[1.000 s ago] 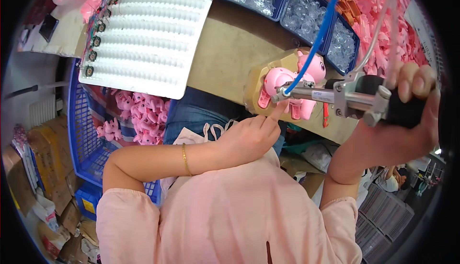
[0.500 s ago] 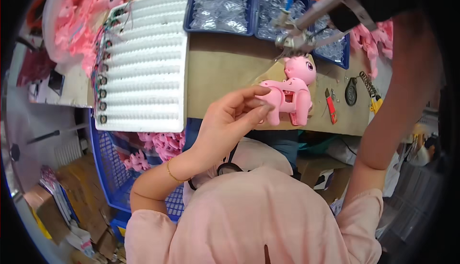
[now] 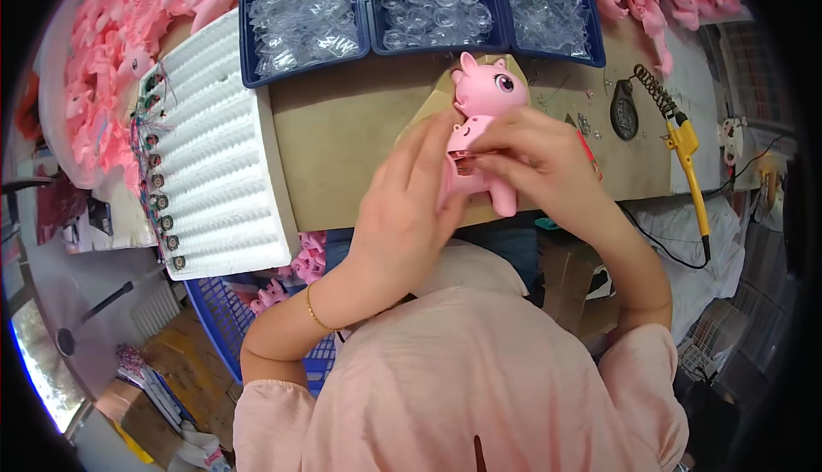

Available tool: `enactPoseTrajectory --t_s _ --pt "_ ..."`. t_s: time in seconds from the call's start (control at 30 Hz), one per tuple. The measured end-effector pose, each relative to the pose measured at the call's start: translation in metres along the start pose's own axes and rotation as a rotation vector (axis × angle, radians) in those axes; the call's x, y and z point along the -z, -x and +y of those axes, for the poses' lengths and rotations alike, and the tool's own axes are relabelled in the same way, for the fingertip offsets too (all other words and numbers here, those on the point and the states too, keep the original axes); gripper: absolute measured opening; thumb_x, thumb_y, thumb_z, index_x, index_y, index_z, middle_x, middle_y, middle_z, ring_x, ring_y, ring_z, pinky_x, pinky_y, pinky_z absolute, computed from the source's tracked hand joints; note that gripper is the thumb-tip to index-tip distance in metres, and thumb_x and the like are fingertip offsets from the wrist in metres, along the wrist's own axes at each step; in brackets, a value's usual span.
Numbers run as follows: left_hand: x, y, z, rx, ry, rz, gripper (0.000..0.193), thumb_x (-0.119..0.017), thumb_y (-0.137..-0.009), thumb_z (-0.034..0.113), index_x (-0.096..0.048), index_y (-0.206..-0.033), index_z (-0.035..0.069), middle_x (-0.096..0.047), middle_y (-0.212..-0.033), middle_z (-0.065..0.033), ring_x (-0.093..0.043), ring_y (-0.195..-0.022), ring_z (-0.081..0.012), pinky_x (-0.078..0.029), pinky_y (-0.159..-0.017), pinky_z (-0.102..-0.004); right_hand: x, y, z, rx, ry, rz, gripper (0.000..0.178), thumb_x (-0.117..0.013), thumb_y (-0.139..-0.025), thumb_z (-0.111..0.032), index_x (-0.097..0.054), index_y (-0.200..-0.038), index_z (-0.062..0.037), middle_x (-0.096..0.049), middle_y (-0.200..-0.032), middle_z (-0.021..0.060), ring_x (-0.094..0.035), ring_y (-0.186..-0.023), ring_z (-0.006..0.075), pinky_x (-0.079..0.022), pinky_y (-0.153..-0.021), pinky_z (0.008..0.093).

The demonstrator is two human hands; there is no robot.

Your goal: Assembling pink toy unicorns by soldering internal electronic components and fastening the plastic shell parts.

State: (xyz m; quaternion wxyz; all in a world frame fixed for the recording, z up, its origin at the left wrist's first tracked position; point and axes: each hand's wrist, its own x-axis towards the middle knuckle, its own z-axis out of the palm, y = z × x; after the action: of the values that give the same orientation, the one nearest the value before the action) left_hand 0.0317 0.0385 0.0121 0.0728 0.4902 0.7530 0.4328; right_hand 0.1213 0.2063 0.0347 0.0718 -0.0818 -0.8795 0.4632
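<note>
A pink toy pony point(image 3: 485, 91) with a large printed eye lies on the table in front of me. My left hand point(image 3: 396, 211) grips its rear end, fingers laid along the body and thumb below. My right hand point(image 3: 548, 164) bends over the body from the right. Its thumb and fingertips pinch together at the rectangular opening point(image 3: 462, 164) in the pony's side. Whatever is between those fingertips is too small or hidden to tell. Both hands cover much of the body and legs. Under the pony is a tan board point(image 3: 424, 112).
Dark blue bins point(image 3: 368, 44) hold clear plastic pieces behind the pony. A white ridged foam tray point(image 3: 218, 151) with small wired round parts lies left. Pink toy parts point(image 3: 98, 112) pile behind. At right are a black oval object point(image 3: 625, 112) and a yellow soldering iron point(image 3: 687, 151).
My right hand has come down from the overhead metal tool to the pony's opening. That tool has left the view. My left hand has closed round the pony's rear. The view has shifted.
</note>
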Motion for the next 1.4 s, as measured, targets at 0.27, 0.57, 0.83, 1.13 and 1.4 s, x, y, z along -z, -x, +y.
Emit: enactPoseTrajectory --t_s 0.27,0.57,0.83,1.13,1.4 --pt "-0.002 0.003 -0.006 0.002 -0.032 0.020 0.055 -0.063 -0.071 0.000 -0.047 -0.123 0.000 -0.056 -0.112 -0.0190 -0.058 -0.099 -0.0335 -0.047 -0.083 -0.0380 -0.011 -0.008 0.015 0.262 0.157 0.009 0.018 -0.067 -0.071 -0.005 -0.066 -0.088 -0.0039 -0.059 -0.085 0.0065 -0.057 -0.081 0.0223 -0.045 -0.072 0.0329" --pt "0.005 -0.004 0.006 -0.324 -0.462 -0.180 0.036 -0.056 -0.072 0.008 -0.059 -0.103 -0.010 -0.057 -0.114 -0.0231 -0.055 -0.108 -0.0328 -0.047 -0.089 -0.0360 -0.024 0.019 -0.020 0.460 0.809 -0.023 0.029 -0.061 -0.059 -0.013 -0.063 -0.080 0.0053 -0.050 -0.081 0.0102 -0.050 -0.076 0.0257 -0.041 -0.067 0.0349" --pt "0.004 -0.002 0.007 -0.372 -0.599 -0.259 0.036 -0.055 -0.072 0.010 -0.060 -0.101 -0.012 -0.056 -0.117 -0.0252 -0.053 -0.111 -0.0338 -0.046 -0.091 -0.0362 -0.024 0.012 -0.012 0.349 0.592 0.044 0.016 -0.061 -0.062 -0.013 -0.062 -0.072 -0.0007 -0.051 -0.079 0.0090 -0.051 -0.078 0.0236 -0.044 -0.067 0.0345" --pt "0.005 -0.031 0.014 -0.177 -0.373 -0.378 0.058 -0.063 -0.071 0.012 -0.046 -0.126 0.001 -0.058 -0.109 -0.0180 -0.058 -0.098 -0.0319 -0.047 -0.082 -0.0372 0.074 -0.078 0.082 -0.043 0.521 0.419 0.023 -0.065 -0.076 -0.013 -0.063 -0.095 -0.0013 -0.061 -0.087 0.0152 -0.061 -0.083 0.0296 -0.048 -0.075 0.0361" --pt "0.064 -0.024 0.003 0.852 0.841 -0.566 0.063 -0.067 -0.075 0.020 -0.041 -0.131 0.006 -0.058 -0.111 -0.0108 -0.061 -0.096 -0.0186 -0.052 -0.073 -0.0281 0.068 -0.097 0.119 -0.037 0.627 0.362 0.021 -0.066 -0.077 -0.016 -0.064 -0.094 -0.0036 -0.059 -0.092 0.0129 -0.060 -0.083 0.0298 -0.047 -0.073 0.0380"
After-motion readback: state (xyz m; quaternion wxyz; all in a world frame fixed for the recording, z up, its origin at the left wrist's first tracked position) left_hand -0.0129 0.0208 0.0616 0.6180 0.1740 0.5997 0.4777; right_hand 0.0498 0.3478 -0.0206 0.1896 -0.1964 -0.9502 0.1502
